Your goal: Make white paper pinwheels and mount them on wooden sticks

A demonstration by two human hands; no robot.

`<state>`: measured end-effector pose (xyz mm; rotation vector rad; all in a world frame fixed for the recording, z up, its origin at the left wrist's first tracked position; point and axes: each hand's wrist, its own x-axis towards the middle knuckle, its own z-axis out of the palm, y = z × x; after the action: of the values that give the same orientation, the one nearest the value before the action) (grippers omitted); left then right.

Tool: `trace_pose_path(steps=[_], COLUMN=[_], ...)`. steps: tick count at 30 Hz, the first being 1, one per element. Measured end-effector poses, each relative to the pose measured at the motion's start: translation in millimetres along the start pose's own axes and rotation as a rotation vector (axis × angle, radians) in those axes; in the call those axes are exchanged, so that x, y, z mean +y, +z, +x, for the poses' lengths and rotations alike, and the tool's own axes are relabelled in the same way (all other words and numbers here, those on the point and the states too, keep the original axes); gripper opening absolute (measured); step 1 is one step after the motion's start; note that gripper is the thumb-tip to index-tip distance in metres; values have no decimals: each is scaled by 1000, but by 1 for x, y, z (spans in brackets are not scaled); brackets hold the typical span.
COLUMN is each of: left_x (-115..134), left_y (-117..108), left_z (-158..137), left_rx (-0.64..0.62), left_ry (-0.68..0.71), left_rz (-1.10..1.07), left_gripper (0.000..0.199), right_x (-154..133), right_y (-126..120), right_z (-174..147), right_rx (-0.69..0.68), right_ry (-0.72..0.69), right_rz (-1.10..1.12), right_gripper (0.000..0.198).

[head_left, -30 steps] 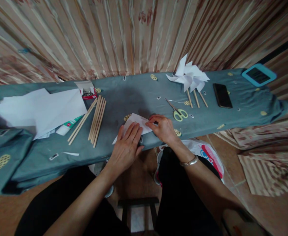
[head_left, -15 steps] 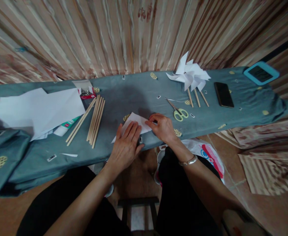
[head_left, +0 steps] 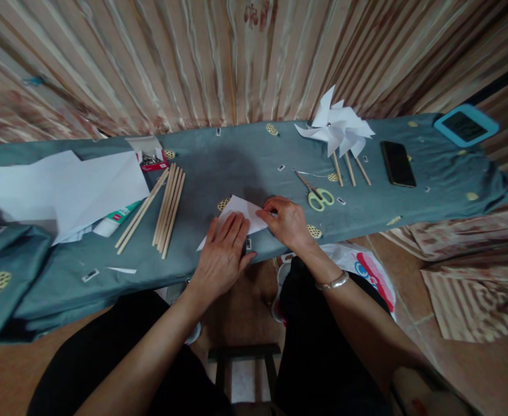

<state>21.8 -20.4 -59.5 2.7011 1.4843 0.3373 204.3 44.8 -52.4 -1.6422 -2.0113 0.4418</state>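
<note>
A white sheet of paper (head_left: 236, 207), folded into a triangle, lies on the cloth-covered table in front of me. My left hand (head_left: 221, 251) rests flat on its left part, fingers stretched out and covering much of it. At the paper's right corner, my right hand (head_left: 286, 222) has thumb and index finger pinched together on the edge, with the other fingers curled. To the right of that hand lie scissors (head_left: 318, 197) with light green handles. Several wooden sticks (head_left: 171, 208) lie side by side to the left of my left hand.
White paper sheets (head_left: 93, 182) and a red box (head_left: 153, 164) of small metal pieces lie at left. Paper pinwheels (head_left: 334, 124) on sticks, a black phone (head_left: 397, 164) and a blue-framed tablet (head_left: 466, 126) lie at right. A thin paper strip (head_left: 122, 270) is near the front edge.
The camera view has shifted slightly. Both hands keep the same hold on the folded paper, with hardly any movement.
</note>
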Motion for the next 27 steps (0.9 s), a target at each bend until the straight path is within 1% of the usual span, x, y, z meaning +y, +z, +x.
trace_pose_path(steps=[7, 10, 14, 17, 23, 27], left_x=[-1, 0, 1, 2, 2, 1], left_y=[4, 5, 4, 4, 5, 4], left_z=[0, -1, -1, -1, 0, -1], left_rx=[6, -1, -17, -25, -23, -27], left_ry=[4, 7, 6, 2, 6, 19], left_rz=[-24, -19, 12, 17, 21, 22], left_gripper=[62, 65, 66, 65, 66, 67], right_x=[1, -1, -8, -13, -13, 0], right_y=[1, 1, 4, 8, 19, 17], right_z=[-1, -5, -20, -32, -43, -44], right_rx=[2, 15, 73, 84, 104, 119], right_ry=[-25, -62, -134, -158, -108, -72], right_rz=[-59, -100, -174, -196, -191, -195], right_gripper=[14, 18, 47, 57, 61, 61])
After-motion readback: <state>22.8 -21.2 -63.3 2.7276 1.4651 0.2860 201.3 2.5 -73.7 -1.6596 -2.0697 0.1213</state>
